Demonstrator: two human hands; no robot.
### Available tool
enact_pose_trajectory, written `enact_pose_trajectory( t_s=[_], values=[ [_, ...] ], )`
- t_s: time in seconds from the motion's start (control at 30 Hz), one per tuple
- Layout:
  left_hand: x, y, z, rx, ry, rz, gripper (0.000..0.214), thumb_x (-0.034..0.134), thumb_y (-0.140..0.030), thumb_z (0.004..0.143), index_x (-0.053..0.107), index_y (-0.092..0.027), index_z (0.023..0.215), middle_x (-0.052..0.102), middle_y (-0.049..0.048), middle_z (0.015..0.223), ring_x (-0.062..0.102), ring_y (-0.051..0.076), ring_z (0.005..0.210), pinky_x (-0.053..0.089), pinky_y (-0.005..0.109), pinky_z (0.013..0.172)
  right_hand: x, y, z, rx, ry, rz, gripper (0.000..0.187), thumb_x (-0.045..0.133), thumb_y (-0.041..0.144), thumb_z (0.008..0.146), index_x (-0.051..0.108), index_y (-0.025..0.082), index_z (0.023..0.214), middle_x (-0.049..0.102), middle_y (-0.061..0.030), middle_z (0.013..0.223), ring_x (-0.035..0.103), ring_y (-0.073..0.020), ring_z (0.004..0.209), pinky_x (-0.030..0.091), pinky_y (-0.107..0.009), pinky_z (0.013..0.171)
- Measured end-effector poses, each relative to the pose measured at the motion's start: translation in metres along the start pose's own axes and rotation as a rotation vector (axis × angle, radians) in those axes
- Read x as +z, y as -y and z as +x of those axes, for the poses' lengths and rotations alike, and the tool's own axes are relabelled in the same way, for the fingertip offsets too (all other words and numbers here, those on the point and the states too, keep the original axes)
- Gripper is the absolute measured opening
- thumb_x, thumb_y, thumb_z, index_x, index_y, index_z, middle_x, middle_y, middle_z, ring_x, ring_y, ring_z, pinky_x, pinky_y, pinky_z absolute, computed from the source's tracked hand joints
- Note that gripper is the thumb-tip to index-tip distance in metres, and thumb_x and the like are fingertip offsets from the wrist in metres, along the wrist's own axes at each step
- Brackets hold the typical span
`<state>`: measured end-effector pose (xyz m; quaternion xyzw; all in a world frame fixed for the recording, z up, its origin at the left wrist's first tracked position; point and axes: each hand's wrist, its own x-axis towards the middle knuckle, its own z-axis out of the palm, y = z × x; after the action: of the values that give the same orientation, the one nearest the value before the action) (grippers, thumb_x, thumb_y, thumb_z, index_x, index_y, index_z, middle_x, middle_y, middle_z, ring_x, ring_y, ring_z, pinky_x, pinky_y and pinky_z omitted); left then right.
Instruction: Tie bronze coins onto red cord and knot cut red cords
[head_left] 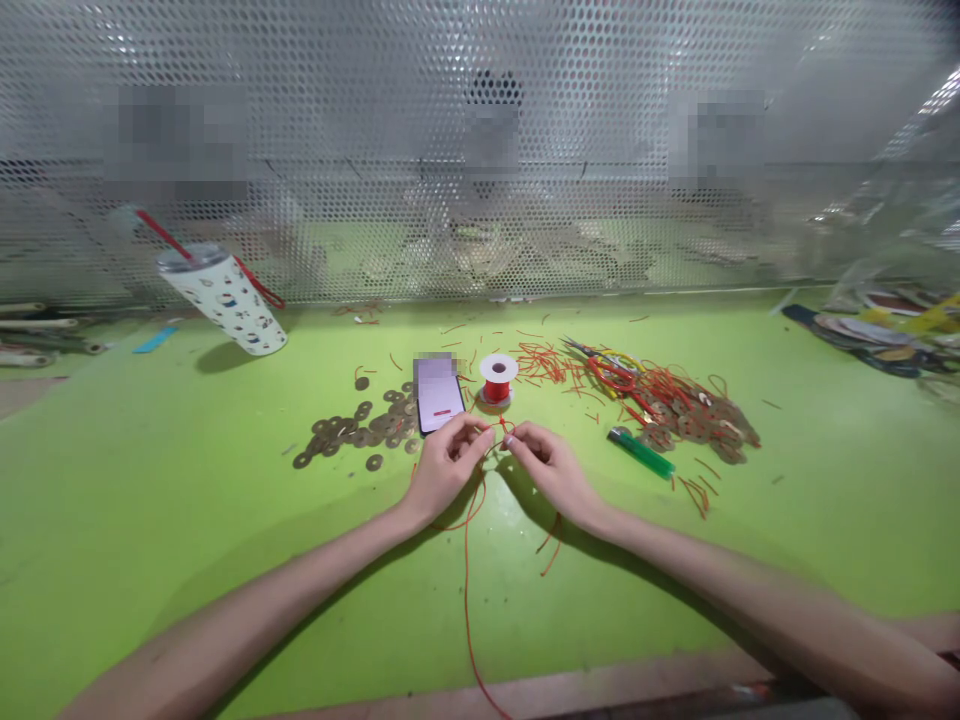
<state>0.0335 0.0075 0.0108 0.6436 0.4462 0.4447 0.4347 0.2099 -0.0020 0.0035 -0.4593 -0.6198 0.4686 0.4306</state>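
Observation:
Thin red cord [466, 570] runs up from the table's front edge to my two hands, which meet near the middle. My left hand [452, 462] pinches the cord between thumb and forefinger. Opposite it, my right hand [551, 468] grips the cord too, and a small loop or knot shows between the fingertips. Whether a coin hangs in that knot is too small to tell. Just beyond the fingers stands a white spool [499, 370] wound with red cord. A phone [440, 395] with its screen lit lies behind my left hand.
Loose holed coins [360, 430] spread on the left. To the right lie a green lighter [641, 453], scissors [611, 372], cord scraps [547, 362] and a heap of corded coins [697, 420]. A patterned tumbler [229, 300] stands far left, before a perforated metal screen [375, 200].

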Motion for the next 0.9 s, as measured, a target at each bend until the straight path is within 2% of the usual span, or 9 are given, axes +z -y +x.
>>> enact_pose_trajectory(
  t_s=[0.2,0.37,0.43,0.5,0.57,0.63,0.77,0.83,0.9],
  values=[
    [-0.004,-0.014,-0.003,0.073,0.070,0.284,0.023,0.059,-0.040,0.095,0.063,-0.017,0.092,0.063,-0.0031,0.062,0.042,0.009,0.047,0.029,0.023,0.049,-0.002,-0.005,0.005,0.048,-0.113,0.099,0.038,0.061,0.055,0.088,0.060,0.018,0.080,0.048,0.0052,0.056,0.041,-0.0112,0.051,0.030,-0.025,0.050],
    [0.009,-0.029,-0.025,0.182,0.312,0.479,0.019,0.059,-0.036,0.095,0.063,-0.018,0.099,0.071,-0.0020,0.069,0.051,0.010,0.048,0.035,0.023,0.050,-0.003,-0.009,0.007,0.087,-0.115,0.238,0.034,0.062,0.053,0.089,0.060,0.019,0.086,0.060,0.0026,0.058,0.053,-0.0128,0.053,0.040,-0.025,0.053],
    [0.015,-0.033,-0.036,0.284,0.426,0.512,0.018,0.058,-0.033,0.095,0.061,-0.017,0.103,0.073,0.0003,0.074,0.059,0.012,0.053,0.041,0.024,0.054,-0.003,-0.008,0.008,0.122,-0.110,0.293,0.034,0.063,0.053,0.089,0.059,0.019,0.087,0.065,0.0012,0.062,0.051,-0.0112,0.049,0.040,-0.024,0.050],
    [0.019,-0.035,-0.047,0.446,0.519,0.586,0.019,0.053,-0.031,0.097,0.059,-0.016,0.107,0.072,0.0025,0.076,0.065,0.016,0.061,0.045,0.026,0.057,-0.004,-0.006,0.009,0.159,-0.094,0.324,0.035,0.063,0.054,0.089,0.057,0.019,0.088,0.067,0.0010,0.061,0.039,-0.0077,0.041,0.031,-0.021,0.042],
    [0.022,-0.035,-0.053,0.625,0.594,0.670,0.018,0.047,-0.030,0.100,0.058,-0.016,0.106,0.070,0.0039,0.079,0.065,0.016,0.064,0.046,0.027,0.056,-0.004,-0.005,0.010,0.191,-0.061,0.370,0.036,0.063,0.055,0.088,0.057,0.019,0.089,0.068,0.0007,0.061,0.028,-0.0052,0.036,0.019,-0.021,0.038],
    [0.023,-0.035,-0.055,0.771,0.626,0.742,0.019,0.045,-0.029,0.100,0.059,-0.017,0.102,0.068,0.0036,0.079,0.061,0.015,0.061,0.043,0.027,0.053,-0.005,-0.005,0.012,0.214,-0.029,0.442,0.036,0.064,0.055,0.088,0.057,0.019,0.091,0.069,0.0000,0.062,0.024,-0.0041,0.035,0.016,-0.020,0.037],
    [0.020,-0.028,-0.046,0.867,0.496,0.728,0.022,0.048,-0.028,0.099,0.058,-0.018,0.084,0.061,0.0011,0.067,0.054,0.014,0.056,0.040,0.028,0.051,-0.006,-0.009,0.013,0.232,-0.002,0.530,0.035,0.066,0.052,0.088,0.059,0.018,0.093,0.068,0.0001,0.060,0.025,-0.0038,0.037,0.019,-0.019,0.038],
    [0.015,-0.023,-0.035,0.798,0.317,0.618,0.018,0.050,-0.026,0.098,0.058,-0.017,0.084,0.061,0.0010,0.067,0.054,0.014,0.058,0.043,0.027,0.055,-0.005,-0.010,0.013,0.221,-0.002,0.542,0.034,0.065,0.051,0.089,0.058,0.018,0.092,0.065,0.0017,0.058,0.027,-0.0041,0.038,0.021,-0.018,0.039],
    [0.010,-0.019,-0.024,0.635,0.105,0.505,0.011,0.053,-0.023,0.097,0.057,-0.018,0.088,0.063,0.0024,0.075,0.057,0.015,0.067,0.048,0.028,0.064,-0.005,-0.009,0.011,0.207,0.003,0.528,0.033,0.065,0.051,0.089,0.057,0.019,0.091,0.061,0.0038,0.055,0.029,-0.0045,0.039,0.022,-0.018,0.039]
  ],
)
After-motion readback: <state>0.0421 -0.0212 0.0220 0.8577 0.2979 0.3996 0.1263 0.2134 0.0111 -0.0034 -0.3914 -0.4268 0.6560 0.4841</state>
